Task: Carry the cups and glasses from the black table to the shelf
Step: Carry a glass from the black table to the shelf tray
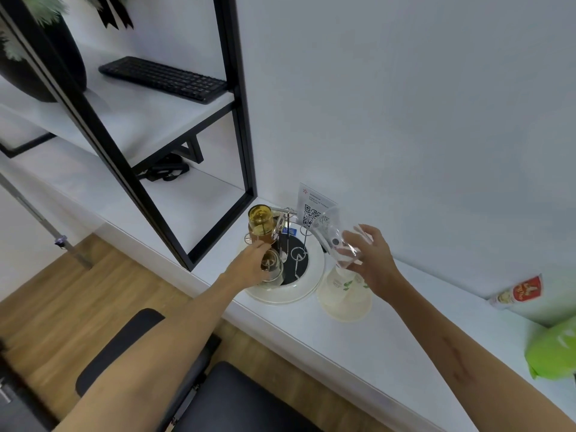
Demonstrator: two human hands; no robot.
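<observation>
Far left, a dark plant pot (46, 57) is cut off by the frame edge, on the upper board of the black-framed shelf (237, 120). Black keyboard (163, 78) lies on the same board; key legends unreadable. A dark tangled item sits on the board below, too dim to identify.

Left hand (249, 266) reaches over the round white tray (280, 294) on the white counter (343, 338), fingers closed around a small clear glass (274, 266) at the tray's near side. Behind it, an amber-tinted glass (261, 221) hangs tilted on a wire rack (288, 232).

QR-code card (313, 204) stands at the wall; small print illegible, red star logo at top.

Right hand (371, 263) grips a clear glass (333, 235) tilted in the air above a cream jug (343, 294) with green leaf print; jug text unreadable.

Far right, a red-and-white packet (517, 291), lettering blurred, and a green bag (551, 350) cropped by the edge.
</observation>
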